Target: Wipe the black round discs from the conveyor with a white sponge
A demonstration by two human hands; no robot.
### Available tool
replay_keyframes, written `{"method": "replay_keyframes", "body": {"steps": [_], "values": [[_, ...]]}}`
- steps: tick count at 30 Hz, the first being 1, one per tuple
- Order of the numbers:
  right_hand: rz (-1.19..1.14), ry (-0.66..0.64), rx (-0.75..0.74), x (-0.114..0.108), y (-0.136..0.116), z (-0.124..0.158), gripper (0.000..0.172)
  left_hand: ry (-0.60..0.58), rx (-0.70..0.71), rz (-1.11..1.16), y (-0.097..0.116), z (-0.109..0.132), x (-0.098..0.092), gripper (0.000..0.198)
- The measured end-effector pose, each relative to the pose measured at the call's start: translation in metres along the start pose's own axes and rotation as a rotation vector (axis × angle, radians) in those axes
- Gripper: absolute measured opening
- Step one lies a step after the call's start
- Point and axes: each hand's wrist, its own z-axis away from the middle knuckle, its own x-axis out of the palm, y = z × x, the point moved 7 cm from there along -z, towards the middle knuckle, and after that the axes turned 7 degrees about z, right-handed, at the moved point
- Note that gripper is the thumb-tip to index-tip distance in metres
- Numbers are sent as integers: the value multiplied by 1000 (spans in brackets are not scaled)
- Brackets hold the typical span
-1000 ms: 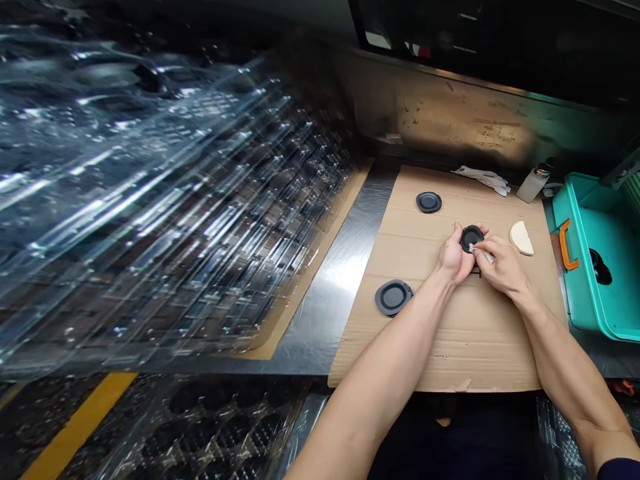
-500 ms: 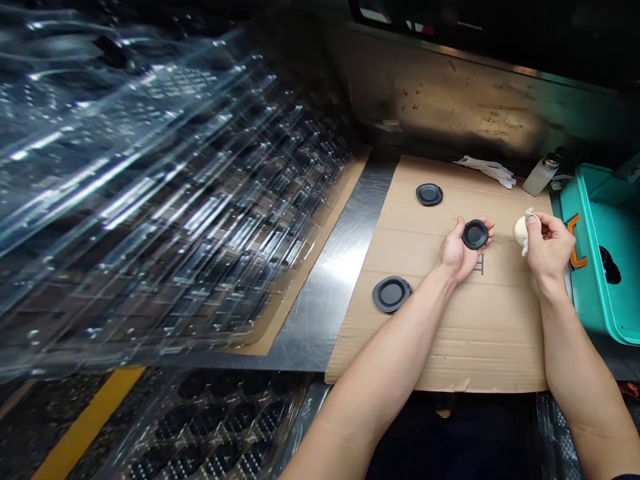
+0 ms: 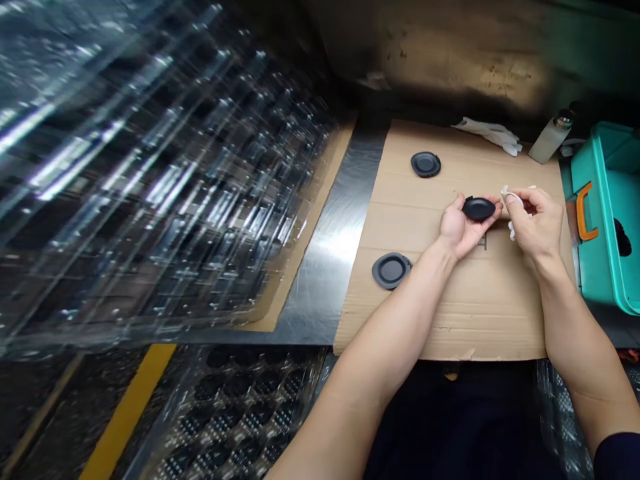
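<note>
My left hand point(image 3: 455, 230) holds a small round black plastic part point(image 3: 479, 209), tilted, between thumb and fingers above the cardboard sheet point(image 3: 450, 307). Just to its right, my right hand point(image 3: 540, 223) pinches a crumpled white cloth point(image 3: 506, 195); a small gap separates the cloth from the part. Whatever else the right fingers cover is hidden. Two similar black parts lie on the cardboard: one upper part point(image 3: 425, 164) farther back, and a nearer part point(image 3: 391, 270) beside my left forearm.
Stacked clear plastic trays point(image 3: 165, 187) fill the left side, blurred. A white glove point(image 3: 490, 135) and a bottle point(image 3: 550, 138) lie at the back. A teal bin point(image 3: 597, 267) with an orange handle point(image 3: 585, 212) stands on the right. More trays with black parts point(image 3: 240, 413) sit below the table edge.
My right hand has moved left, nearer the black part. The part has tilted in my left hand. A round cream-coloured piece seen at the cloth earlier is now mostly hidden. The view has shifted.
</note>
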Motion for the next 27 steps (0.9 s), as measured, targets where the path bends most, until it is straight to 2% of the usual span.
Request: {"method": "replay_keyframes", "body": {"steps": [6, 10, 14, 19, 24, 27], "values": [[64, -109, -79, 14, -11, 5, 24, 16, 28, -71, -5, -10, -9, 49], [-14, -82, -94, 12, -4, 3, 35, 26, 41, -158, -2, -14, -16, 56], [-84, -23, -118, 2, 4, -2, 45, 63, -46, -196, -2, -11, -21, 64], [-42, -49, -108, -7, 6, -9, 36, 124, -88, -222, -2, -5, -24, 73], [0, -226, -156, 3, -7, -3, 31, 10, -123, -365, -13, -5, -19, 87], [59, -295, -170, 11, -11, 2, 24, -18, -81, -417, -19, -5, -18, 85]]}}
